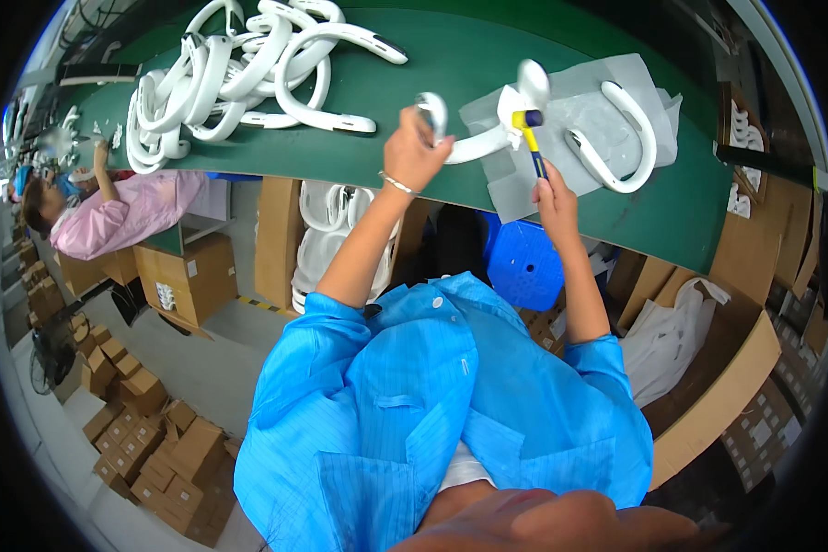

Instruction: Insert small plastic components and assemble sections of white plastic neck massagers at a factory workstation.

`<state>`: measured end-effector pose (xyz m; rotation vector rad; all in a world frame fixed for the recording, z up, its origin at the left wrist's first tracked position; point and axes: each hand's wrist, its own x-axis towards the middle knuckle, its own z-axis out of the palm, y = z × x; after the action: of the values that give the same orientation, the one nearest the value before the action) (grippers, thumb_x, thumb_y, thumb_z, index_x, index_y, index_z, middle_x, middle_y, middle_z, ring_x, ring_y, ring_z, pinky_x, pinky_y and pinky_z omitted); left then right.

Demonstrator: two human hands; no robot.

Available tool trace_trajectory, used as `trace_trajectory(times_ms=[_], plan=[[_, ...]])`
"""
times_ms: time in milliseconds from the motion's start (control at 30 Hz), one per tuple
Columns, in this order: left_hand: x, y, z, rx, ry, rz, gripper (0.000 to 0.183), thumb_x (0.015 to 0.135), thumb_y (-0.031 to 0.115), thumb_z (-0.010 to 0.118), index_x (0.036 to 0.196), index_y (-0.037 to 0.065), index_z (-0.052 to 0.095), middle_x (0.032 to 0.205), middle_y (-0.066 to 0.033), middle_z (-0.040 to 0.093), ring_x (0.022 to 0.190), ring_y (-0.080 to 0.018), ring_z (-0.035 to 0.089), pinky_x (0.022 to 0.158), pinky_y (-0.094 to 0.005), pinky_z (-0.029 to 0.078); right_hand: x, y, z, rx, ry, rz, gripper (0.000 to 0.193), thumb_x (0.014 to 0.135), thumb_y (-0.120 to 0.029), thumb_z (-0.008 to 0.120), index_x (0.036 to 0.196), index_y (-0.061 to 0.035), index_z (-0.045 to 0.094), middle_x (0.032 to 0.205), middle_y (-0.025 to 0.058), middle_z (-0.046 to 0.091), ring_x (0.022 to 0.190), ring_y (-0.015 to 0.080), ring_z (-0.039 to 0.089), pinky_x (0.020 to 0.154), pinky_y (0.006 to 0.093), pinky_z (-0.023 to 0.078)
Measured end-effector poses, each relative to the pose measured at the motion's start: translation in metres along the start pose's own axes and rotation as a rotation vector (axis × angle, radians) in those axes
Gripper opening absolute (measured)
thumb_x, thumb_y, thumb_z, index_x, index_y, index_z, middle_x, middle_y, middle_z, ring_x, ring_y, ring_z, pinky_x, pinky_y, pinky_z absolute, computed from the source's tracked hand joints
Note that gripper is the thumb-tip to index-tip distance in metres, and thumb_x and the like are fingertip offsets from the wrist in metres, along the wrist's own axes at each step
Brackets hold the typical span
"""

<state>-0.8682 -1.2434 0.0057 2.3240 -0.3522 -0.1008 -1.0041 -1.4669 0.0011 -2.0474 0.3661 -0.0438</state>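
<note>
My left hand [414, 152] is closed around a white curved neck fan [478, 147], one end of which sticks up past my fingers. In my right hand [556, 198] is a small mallet [531, 143] with a yellow and dark blue handle, its head against or just in front of a white piece [510, 109] at the fan's far end. A rounded white part [534, 85] stands up behind the mallet head. Another white U-shaped neck fan [649, 138] lies to the right on a translucent plastic sheet [497, 193].
Several white neck fans [285, 83] are heaped at the left of the green table [396, 92]. Under it are a blue stool [524, 262] and a box of fans [327, 239]. An open carton [727, 386] stands at right. A co-worker in pink [129, 212] sits left.
</note>
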Motion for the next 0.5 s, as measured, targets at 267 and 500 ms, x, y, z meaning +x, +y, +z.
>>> trace_trajectory(times_ms=[267,500], plan=[[-0.031,-0.041,0.063,-0.600,0.231,-0.202,0.053,0.065,0.012,0.080,0.104,-0.002,0.046,0.091,-0.0109,0.063,0.076,-0.0197,0.064,0.065,-0.0305,0.052,-0.012,-0.001,0.008,0.031,-0.030,0.033,0.039,0.092,-0.011,0.049,0.131,-0.0078,0.048,0.067,0.0075,0.056,0.060,0.0168,0.056,0.061,0.0290,0.047],[-0.035,-0.005,0.053,-0.323,0.293,0.057,0.053,0.066,0.016,0.080,0.107,0.009,0.046,0.088,-0.0102,0.063,0.070,-0.0260,0.065,0.062,-0.0328,0.053,-0.005,0.035,0.030,-0.389,-0.046,-0.175,0.037,0.089,-0.011,0.054,0.126,-0.0068,0.051,0.077,0.0209,0.061,0.069,0.0365,0.061,0.063,0.0422,0.048]])
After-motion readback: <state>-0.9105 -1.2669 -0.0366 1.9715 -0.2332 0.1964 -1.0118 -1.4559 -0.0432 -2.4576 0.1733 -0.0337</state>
